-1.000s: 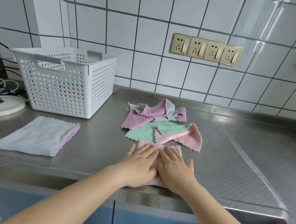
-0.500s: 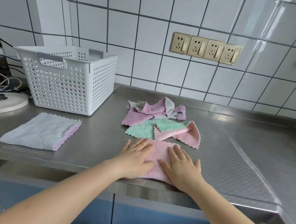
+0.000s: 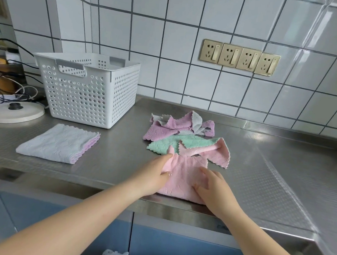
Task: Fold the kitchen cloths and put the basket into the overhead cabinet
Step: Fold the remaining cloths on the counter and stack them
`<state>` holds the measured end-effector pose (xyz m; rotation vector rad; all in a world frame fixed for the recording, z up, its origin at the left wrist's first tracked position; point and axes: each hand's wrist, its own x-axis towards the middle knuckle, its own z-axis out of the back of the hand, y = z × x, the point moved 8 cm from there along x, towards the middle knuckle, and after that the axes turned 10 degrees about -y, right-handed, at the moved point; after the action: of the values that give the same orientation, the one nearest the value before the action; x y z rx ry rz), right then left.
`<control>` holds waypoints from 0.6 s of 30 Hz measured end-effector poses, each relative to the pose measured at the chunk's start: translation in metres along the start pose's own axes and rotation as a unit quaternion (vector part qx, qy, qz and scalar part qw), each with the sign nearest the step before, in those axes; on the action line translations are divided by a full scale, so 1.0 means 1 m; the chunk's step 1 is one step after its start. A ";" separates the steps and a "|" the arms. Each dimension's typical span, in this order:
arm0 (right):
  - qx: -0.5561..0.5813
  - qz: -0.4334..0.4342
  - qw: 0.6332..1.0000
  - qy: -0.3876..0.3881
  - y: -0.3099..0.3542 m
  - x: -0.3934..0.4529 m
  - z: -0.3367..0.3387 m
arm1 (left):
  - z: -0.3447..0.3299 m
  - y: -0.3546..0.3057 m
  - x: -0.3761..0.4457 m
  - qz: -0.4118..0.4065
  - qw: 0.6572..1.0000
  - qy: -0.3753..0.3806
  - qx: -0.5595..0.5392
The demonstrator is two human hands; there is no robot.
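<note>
A pink cloth (image 3: 182, 177) lies at the front edge of the steel tabletop (image 3: 259, 172), partly folded. The left hand (image 3: 155, 173) grasps the cloth's left edge, thumb on top and fingers seemingly tucked under the lifted fabric, though the fold hides them. The right hand (image 3: 212, 186) rests on the cloth's right part, fingers bent and pressing the fabric; whether this grip pinches it or merely presses, I cannot tell. Just behind, touching the pink cloth, lies a loose heap of cloths (image 3: 185, 136) in green, pink, purple and grey. A folded grey cloth (image 3: 58, 142) lies toward the left front, well apart from the heap. The white perforated basket (image 3: 87, 90) stands upright behind it, near the back left of the tabletop.
</note>
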<state>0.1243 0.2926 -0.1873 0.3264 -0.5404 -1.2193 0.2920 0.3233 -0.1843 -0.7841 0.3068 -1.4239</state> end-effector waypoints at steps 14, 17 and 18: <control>0.151 0.082 0.985 -0.005 0.123 0.030 -0.054 | 0.124 0.103 -0.004 0.078 0.977 -0.151 -0.132; 0.147 0.135 0.980 0.001 0.175 0.039 -0.073 | 0.169 0.133 -0.005 0.096 0.978 -0.164 -0.085; 0.145 0.152 0.978 0.002 0.195 0.043 -0.080 | 0.186 0.143 -0.005 0.101 0.978 -0.166 -0.073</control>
<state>0.3342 0.3108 -0.1447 0.4735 -0.7380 -0.8431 0.5170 0.3767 -0.1442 -1.0646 0.2268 -1.0680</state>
